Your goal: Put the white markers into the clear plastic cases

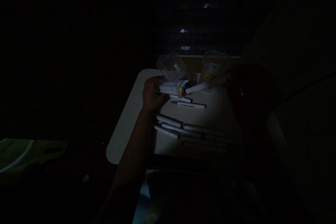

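Observation:
My left hand (pixel 152 94) is closed around a clear plastic box (pixel 179 93) lying on its side, its mouth turned to the right. Inside it are several white markers (pixel 168 88) with coloured ends. From the right, my right hand (pixel 243 85), deep in shadow, holds a white marker (pixel 201 86) whose tip is close to the box's mouth; whether they touch I cannot tell. Just below the box, a marker with a grey end (pixel 191 105) lies on the table. Nearer to me several more markers (pixel 181 130) lie loose, some dim in the shadow.
A pale table (pixel 126 129) with rounded corners carries everything. At its back stand an open clear lid (pixel 172 65) and another clear container (pixel 214 64) with a yellow label. A dark long object (pixel 178 163) lies along the front edge. The surroundings are very dark.

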Action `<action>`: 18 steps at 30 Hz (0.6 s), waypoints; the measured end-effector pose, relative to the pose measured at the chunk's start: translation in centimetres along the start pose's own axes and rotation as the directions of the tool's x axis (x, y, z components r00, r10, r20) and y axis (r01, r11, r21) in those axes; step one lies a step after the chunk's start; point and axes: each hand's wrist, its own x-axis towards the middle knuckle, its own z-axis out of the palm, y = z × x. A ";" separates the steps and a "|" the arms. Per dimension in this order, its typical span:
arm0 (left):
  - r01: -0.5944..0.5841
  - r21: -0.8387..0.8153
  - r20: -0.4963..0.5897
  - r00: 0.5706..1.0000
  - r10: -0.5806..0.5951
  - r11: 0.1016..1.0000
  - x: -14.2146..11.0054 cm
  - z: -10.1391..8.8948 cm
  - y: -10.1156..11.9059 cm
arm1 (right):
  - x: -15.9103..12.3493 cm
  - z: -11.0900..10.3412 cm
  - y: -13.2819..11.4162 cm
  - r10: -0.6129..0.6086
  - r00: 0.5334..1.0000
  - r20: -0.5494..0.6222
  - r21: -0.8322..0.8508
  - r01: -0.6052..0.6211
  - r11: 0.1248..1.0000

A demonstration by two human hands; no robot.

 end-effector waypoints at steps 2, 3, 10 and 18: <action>-0.013 -0.003 0.007 1.000 0.013 1.000 0.1 0.0 -0.1 | 0.0 0.1 0.1 0.000 1.000 -0.006 0.028 0.000 1.000; -0.015 0.000 0.009 1.000 0.015 1.000 0.1 0.0 -0.1 | 0.0 0.1 0.1 -0.002 1.000 -0.017 0.036 0.003 0.999; 0.018 0.026 0.026 0.999 -0.018 1.000 0.0 0.1 -0.4 | 0.1 0.0 0.0 -0.039 0.999 -0.012 -0.023 0.039 0.999; -0.003 0.017 0.013 1.000 0.003 1.000 0.1 0.1 -0.2 | -0.2 0.1 0.3 0.020 0.999 -0.036 -0.021 -0.021 1.000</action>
